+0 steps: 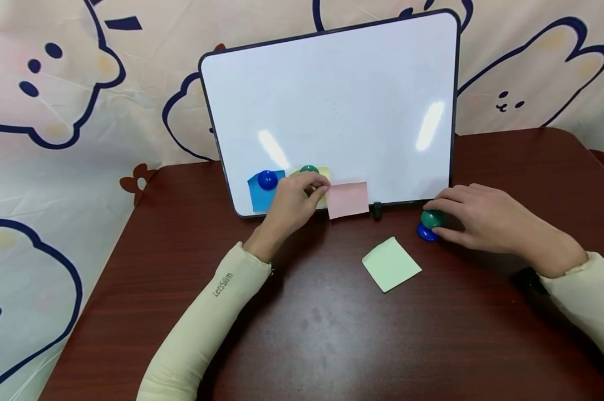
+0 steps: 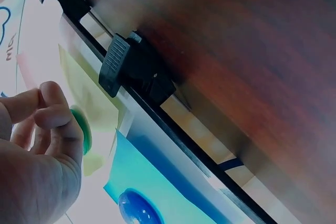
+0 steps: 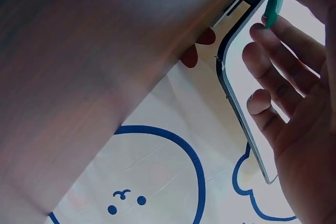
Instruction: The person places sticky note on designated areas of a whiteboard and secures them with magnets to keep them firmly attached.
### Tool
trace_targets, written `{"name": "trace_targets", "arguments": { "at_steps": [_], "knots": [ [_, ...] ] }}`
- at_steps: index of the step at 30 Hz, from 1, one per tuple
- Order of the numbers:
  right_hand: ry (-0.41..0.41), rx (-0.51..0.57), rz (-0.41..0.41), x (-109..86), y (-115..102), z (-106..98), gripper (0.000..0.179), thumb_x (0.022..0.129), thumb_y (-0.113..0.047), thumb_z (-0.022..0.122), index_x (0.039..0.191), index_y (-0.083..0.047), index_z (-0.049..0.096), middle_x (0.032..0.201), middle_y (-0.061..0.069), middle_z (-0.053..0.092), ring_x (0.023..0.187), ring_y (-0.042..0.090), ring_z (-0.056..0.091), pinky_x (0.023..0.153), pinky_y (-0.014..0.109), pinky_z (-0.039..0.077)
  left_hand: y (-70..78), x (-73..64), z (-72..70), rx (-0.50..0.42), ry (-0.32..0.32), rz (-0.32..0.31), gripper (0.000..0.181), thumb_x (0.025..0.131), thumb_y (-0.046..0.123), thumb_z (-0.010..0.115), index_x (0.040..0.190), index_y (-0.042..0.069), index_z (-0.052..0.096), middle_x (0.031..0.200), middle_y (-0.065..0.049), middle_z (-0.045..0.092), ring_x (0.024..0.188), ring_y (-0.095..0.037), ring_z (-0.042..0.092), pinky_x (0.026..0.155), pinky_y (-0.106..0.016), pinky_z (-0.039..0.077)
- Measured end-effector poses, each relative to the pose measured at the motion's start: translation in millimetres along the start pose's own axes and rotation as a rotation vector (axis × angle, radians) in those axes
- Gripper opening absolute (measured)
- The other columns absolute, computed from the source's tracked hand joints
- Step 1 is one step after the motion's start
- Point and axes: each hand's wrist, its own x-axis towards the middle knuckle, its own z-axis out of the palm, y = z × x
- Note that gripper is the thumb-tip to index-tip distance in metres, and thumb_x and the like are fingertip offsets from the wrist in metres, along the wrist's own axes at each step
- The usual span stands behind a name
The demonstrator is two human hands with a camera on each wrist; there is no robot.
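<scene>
At the lower edge of the whiteboard point(image 1: 342, 106), my left hand point(image 1: 295, 200) pinches a pink sticky note point(image 1: 349, 200) by its left side, against the lower part of the board. Between the thumb and fingers of my right hand point(image 1: 497, 223) is a round green magnet point(image 1: 432, 218), also seen edge-on as a green magnet point(image 3: 273, 7) in the right wrist view. It overlaps a blue magnet point(image 1: 427, 233) on the table. A yellow note point(image 2: 94, 93) under another green magnet point(image 2: 80, 129) is partly hidden behind my left hand.
Left on the board, a blue note point(image 1: 263, 199) hangs under a blue magnet point(image 1: 268, 180). A pale green note point(image 1: 391, 265) lies on the dark wooden table point(image 1: 302, 345). Black clips point(image 2: 139, 69) grip the board's lower edge. A cartoon-print cloth point(image 1: 46, 178) hangs behind.
</scene>
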Motion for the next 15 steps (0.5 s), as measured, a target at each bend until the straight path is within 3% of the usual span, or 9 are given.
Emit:
{"name": "trace_targets", "arguments": {
  "at_steps": [15],
  "knots": [
    [-0.017, 0.0, 0.004, 0.3, -0.2, -0.2, 0.043, 0.077, -0.033, 0.084, 0.114, -0.016, 0.072, 0.107, 0.004, 0.07, 0.094, 0.02, 0.065, 0.082, 0.043, 0.057, 5.8, 9.4, 7.8, 0.013, 0.058, -0.05, 0.01, 0.095, 0.013, 0.068, 0.098, 0.006, 0.073, 0.09, -0.007, 0.073, 0.076, -0.017, 0.064, 0.07, -0.028, 0.054]
  ]
}}
